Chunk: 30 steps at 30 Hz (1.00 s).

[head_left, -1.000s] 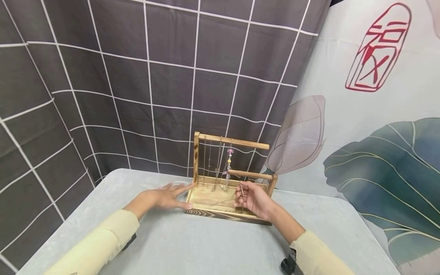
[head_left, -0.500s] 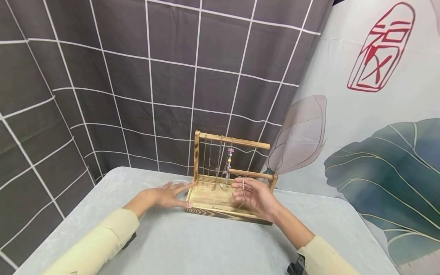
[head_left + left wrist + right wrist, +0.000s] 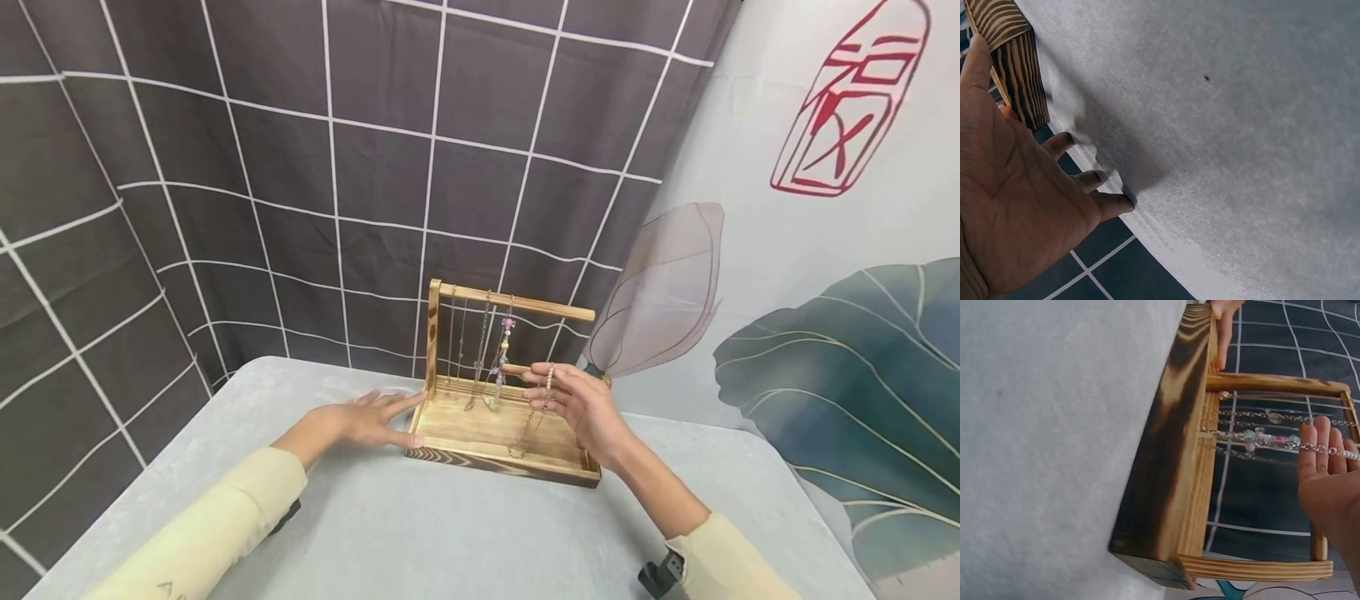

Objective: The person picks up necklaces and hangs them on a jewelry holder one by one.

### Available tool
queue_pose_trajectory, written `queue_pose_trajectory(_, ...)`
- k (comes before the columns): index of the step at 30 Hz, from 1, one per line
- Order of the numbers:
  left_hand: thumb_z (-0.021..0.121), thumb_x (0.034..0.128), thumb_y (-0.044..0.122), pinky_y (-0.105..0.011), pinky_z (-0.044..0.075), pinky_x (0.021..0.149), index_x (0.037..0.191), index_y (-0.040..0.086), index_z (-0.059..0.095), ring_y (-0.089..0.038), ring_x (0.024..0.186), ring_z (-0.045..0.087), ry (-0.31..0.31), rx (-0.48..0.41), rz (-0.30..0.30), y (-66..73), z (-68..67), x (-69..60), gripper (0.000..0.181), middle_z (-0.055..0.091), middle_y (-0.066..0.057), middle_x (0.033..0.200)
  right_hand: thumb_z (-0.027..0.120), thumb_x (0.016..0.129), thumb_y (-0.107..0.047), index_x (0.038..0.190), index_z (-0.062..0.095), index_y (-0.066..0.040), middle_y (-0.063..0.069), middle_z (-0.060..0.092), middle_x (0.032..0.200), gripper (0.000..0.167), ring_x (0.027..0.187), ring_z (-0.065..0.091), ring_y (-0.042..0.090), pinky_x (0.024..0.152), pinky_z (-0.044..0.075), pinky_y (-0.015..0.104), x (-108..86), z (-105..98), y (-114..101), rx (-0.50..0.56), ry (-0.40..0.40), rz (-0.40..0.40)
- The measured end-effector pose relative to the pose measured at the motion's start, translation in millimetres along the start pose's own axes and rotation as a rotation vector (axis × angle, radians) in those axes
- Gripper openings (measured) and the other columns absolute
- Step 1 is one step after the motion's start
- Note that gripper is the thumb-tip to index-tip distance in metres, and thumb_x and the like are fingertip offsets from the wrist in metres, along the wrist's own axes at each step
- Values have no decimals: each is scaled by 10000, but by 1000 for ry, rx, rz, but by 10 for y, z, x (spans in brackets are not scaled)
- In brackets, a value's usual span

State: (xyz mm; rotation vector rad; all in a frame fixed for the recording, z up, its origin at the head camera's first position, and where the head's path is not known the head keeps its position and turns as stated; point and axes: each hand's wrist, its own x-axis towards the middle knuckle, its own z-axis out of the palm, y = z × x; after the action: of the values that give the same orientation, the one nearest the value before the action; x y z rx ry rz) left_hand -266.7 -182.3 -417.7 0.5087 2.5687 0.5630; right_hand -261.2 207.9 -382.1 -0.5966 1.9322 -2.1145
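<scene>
A wooden jewellery stand point(image 3: 480, 456) with a shallow tray base stands on the cloth. Several necklaces hang from its upper bar point(image 3: 551, 307), among them one with pink, yellow and clear beads point(image 3: 506, 343). My right hand point(image 3: 588, 407) holds a pearl-and-chain necklace point(image 3: 538, 417) at the lower bar, whose middle it hides. The pearls lie across its fairly straight fingers point(image 3: 1322, 447), and the chain dangles over the tray. With spread fingers, my left hand point(image 3: 367, 425) rests at the tray's left end, its thumb on the front corner.
A pale grey cloth point(image 3: 420, 542) covers the table. Behind the stand hangs a dark curtain with white grid lines point(image 3: 382, 175), and to the right a light one with leaf prints point(image 3: 847, 358).
My right hand has risen from the tray to the lower bar, its fingers straightening, and the necklace now hangs from it. My left hand keeps its place at the tray's end.
</scene>
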Motion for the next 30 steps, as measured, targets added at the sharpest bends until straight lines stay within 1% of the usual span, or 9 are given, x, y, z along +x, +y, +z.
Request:
queue_pose_trajectory(3, 559, 952, 942, -942, 19, 1280, 1816, 443, 156, -655, 1711, 39, -6, -4, -3, -1, -4, 26, 1076, 174, -156, 1907, 451, 1222, -218, 1405, 695, -42, -30, 821, 1337, 352, 1160, 809, 151, 1042, 667, 315, -2, -11, -56, -5, 1, -43)
queue_pose_trajectory(7, 544, 913, 992, -900, -13, 1316, 1806, 494, 123, -596, 1740, 5, -10, 2, -24, -106, 55, 159, 1106, 139, -88, 1923, 467, 1214, -186, 1346, 733, -98, -23, 818, 1334, 309, 1147, 811, 142, 1053, 669, 338, -3, -7, -132, -31, -2, -84)
queue_pose_trajectory(10, 545, 905, 999, -889, -10, 1327, 1801, 510, 122, -577, 1748, 7, -8, 3, -27, -162, 85, 222, 1106, 142, -60, 1925, 482, 1210, -192, 1338, 738, -88, 1, 815, 1338, 305, 1154, 813, 149, 1042, 671, 338, 4, 6, -206, -60, 4, -113)
queue_pose_trajectory(14, 567, 917, 975, -919, 5, 1303, 1806, 493, 135, -606, 1736, 22, -4, -6, -18, -170, 86, 225, 1099, 159, -94, 1920, 490, 1205, -192, 1337, 735, -60, 0, 813, 1324, 308, 1157, 813, 151, 1028, 665, 315, 28, 26, -310, -93, 11, -147)
queue_pose_trajectory(15, 570, 908, 982, -897, -2, 1321, 1801, 509, 126, -582, 1746, 13, -7, -4, -27, -179, 92, 231, 1104, 148, -73, 1923, 489, 1205, -189, 1336, 734, -53, -12, 814, 1314, 310, 1158, 814, 151, 1027, 663, 310, 36, 30, -333, -102, 12, -153)
queue_pose_trajectory(20, 577, 902, 984, -894, -11, 1322, 1811, 467, 149, -593, 1742, 17, 0, -1, -26, -203, 102, 249, 1130, 159, -99, 1919, 493, 1198, -172, 1343, 734, -19, -12, 808, 1310, 319, 1167, 812, 146, 1034, 666, 312, 71, 41, -456, -125, 19, -175)
queue_pose_trajectory(25, 583, 885, 995, -875, -17, 1338, 1810, 458, 165, -561, 1755, 18, 5, 13, -42, -219, 108, 271, 1148, 158, -69, 1921, 486, 1200, -168, 1356, 731, -39, -26, 806, 1320, 318, 1179, 801, 133, 1067, 665, 341, 95, 32, -556, -138, 16, -188)
queue_pose_trajectory(28, 582, 875, 1005, -885, -15, 1330, 1813, 443, 166, -574, 1750, 16, 1, 4, -36, -205, 95, 263, 1170, 160, -97, 1919, 470, 1202, -167, 1416, 685, 21, -62, 806, 1310, 357, 1184, 796, 123, 1063, 658, 326, 105, 30, -608, -147, 25, -189)
queue_pose_trajectory(30, 584, 873, 1006, -876, -13, 1338, 1818, 413, 168, -590, 1743, 19, -1, -6, -21, -201, 86, 252, 1191, 166, -137, 1912, 465, 1205, -177, 1505, 608, 57, -48, 799, 1331, 406, 1183, 792, 122, 1054, 653, 308, 113, 38, -641, -147, 37, -185)
